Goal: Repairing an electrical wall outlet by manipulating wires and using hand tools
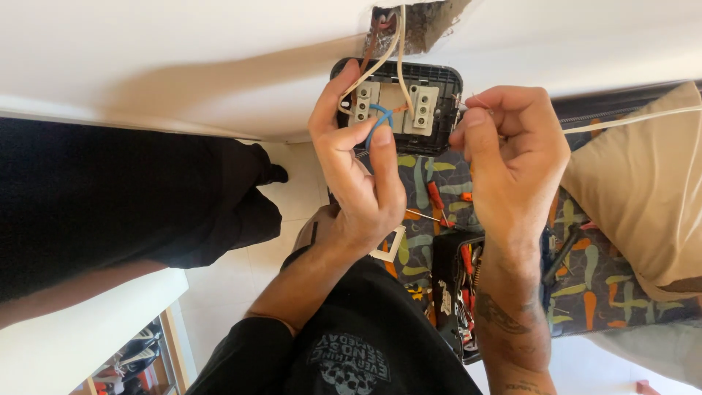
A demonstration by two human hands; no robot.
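Matt black plastic switch frame (439,110), smooth, perhaps plastic-sheathed wires (378,121), patterned cloth (585,271).

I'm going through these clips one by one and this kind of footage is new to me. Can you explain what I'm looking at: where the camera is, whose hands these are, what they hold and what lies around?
There is one picture, from a camera worn on a person's head looking at their own bare hands; no machine is involved. The left hand grips a black switch frame with pale modules, a short blue wire looping by its fingers. Thin wires run from a rough hole in the white wall to the frame. The right hand pinches something thin at the frame's edge, too small to identify. Behind lies a patterned cloth with orange-handled tools, and a beige cushion. The dark clothing at left seems to be another person's.
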